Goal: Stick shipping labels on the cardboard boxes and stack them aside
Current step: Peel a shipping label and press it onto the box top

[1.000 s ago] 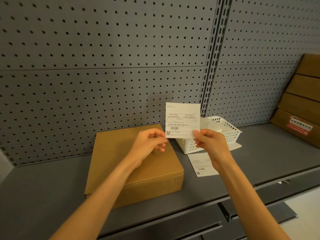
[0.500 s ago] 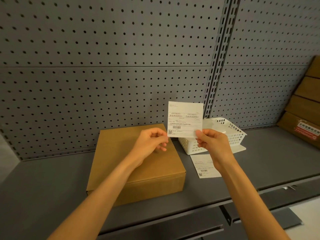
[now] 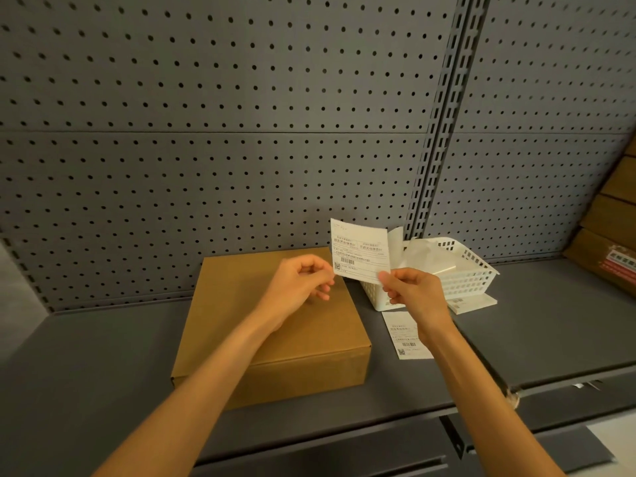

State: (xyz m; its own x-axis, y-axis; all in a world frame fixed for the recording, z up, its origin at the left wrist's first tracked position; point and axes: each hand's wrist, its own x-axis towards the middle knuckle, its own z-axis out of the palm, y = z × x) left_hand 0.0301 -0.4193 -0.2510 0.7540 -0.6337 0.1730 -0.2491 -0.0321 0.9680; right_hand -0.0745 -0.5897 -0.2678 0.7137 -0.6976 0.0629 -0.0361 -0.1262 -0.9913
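A person holds a shipping label [image 3: 359,251] above a plain cardboard box [image 3: 275,325] on a grey shelf [image 3: 550,321]. The left hand [image 3: 297,287] pinches the label's lower left corner; the right hand [image 3: 414,292] grips its lower right edge, where the backing paper [image 3: 395,247] curls away. Once bared, the adhesive could fold onto itself or land crooked if either pinch slips.

This looks like a stockroom or packing area of a shop. A grey perforated metal back panel [image 3: 213,98] with a slotted upright [image 3: 444,132] rises behind a grey metal shelf [image 3: 86,366], where a plain brown cardboard box [image 3: 275,339], a white slotted plastic basket [image 3: 461,273] and printed white paper shipping labels [image 3: 359,253] sit.
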